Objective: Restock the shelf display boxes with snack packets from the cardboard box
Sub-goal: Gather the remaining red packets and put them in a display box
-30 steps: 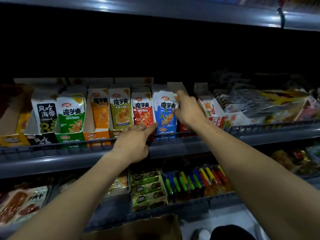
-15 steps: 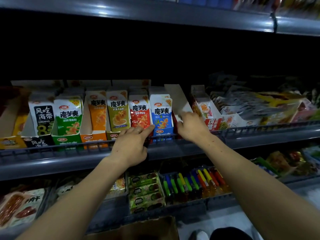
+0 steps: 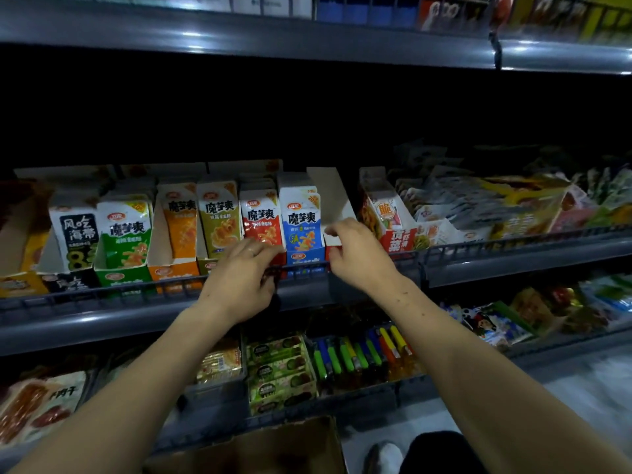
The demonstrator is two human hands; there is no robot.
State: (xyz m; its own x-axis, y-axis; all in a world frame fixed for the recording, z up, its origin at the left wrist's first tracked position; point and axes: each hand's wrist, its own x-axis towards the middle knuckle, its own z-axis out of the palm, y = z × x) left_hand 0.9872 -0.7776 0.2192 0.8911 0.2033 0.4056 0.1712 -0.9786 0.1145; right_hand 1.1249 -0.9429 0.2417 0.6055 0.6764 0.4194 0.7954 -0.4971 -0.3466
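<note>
Dim store shelving, grey metal shelf [image 3: 342,289] with a low wire rail along its front edge. Landmark for all places below: blue-and-white snack display box [image 3: 302,230] standing at the rail, full of upright packets.

My right hand [image 3: 359,254] is at the right side of the blue box, fingers curled, thumb and forefinger pinching the edge of a white cardboard side flap [image 3: 333,206] that rises beside the box. Whether that flap belongs to the blue box or its right-hand neighbour, I cannot tell.

My left hand [image 3: 239,278] is just left of the blue box, low, knuckles up, fingers bent over the rail and touching the base of the red snack display box [image 3: 260,220]; a ring on one finger. Whether it actually holds anything, I cannot tell.

Further left of the blue box, in order: olive-yellow box [image 3: 219,217], orange box [image 3: 179,224], green box [image 3: 124,234], black-and-white seaweed box [image 3: 73,234].

Right of the blue box: red-and-white display box [image 3: 393,220], then loose flat packets, blurred.

Below the blue box, on the lower shelf: row of coloured plastic lighters [image 3: 362,354].

Well below, at the frame's bottom edge: brown cardboard box [image 3: 260,449], interior not visible.
</note>
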